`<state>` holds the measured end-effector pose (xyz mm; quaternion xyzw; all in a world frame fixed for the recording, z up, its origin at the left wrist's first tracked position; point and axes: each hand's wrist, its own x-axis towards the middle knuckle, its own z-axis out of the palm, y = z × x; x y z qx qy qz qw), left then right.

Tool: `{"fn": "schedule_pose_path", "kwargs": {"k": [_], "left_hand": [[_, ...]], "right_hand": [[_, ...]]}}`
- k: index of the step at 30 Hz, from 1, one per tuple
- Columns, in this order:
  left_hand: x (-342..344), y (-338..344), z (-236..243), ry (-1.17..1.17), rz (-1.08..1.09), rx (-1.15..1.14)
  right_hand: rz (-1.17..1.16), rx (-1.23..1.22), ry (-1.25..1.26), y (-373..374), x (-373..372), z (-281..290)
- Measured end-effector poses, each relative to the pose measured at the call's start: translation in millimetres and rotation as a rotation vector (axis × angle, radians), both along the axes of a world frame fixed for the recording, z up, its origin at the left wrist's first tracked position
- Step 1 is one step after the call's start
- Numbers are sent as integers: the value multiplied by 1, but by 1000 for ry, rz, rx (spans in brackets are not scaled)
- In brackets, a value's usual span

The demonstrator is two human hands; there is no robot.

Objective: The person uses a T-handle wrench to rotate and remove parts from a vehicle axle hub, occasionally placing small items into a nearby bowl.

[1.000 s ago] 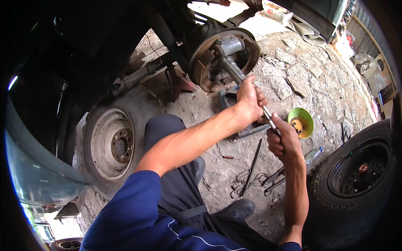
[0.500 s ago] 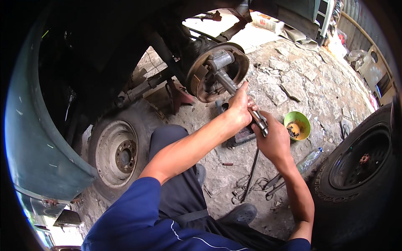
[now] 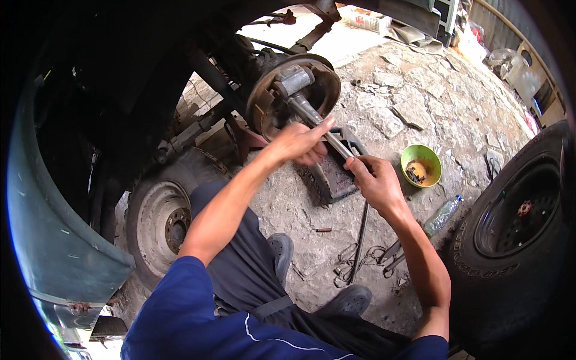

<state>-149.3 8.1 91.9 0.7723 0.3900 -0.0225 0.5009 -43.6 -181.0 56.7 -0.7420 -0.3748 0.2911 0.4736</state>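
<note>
A stepped metal shaft (image 3: 339, 145) slants toward me from a round, rusty brake backing plate (image 3: 262, 102). A grey metal cylinder (image 3: 295, 80) sits across the shaft's far end, in front of the plate. My left hand (image 3: 298, 144) is at the middle of the shaft, thumb stretched over it and fingers curled beneath, slightly blurred. At the near end, the fingers of my right hand (image 3: 379, 183) are closed around the shaft, covering its tip. Below the shaft, a dark block-shaped metal piece (image 3: 335, 180) rests on the ground, partly hidden by my hands.
A loose wheel (image 3: 159, 225) lies at left near a red stand (image 3: 245, 141); a big tyre (image 3: 510, 240) stands at right. A green bowl (image 3: 429, 157) with small dark parts, a plastic bottle (image 3: 444, 215), a long bar (image 3: 361, 243) and a small screwdriver (image 3: 323, 230) lie on the stone ground.
My left hand has slid left and down, its grip looser around the shaft. My right hand now covers the shaft's near end. The whole view has shifted slightly.
</note>
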Motion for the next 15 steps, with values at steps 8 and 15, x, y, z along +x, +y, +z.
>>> {"fn": "schedule_pose_path", "kwargs": {"k": [8,15], "left_hand": [[-35,72,-25,-597,213,1459],[-40,107,-38,-576,240,1001]], "right_hand": [[122,39,477,2,-1,7],[221,107,822,9,15,13]]}}
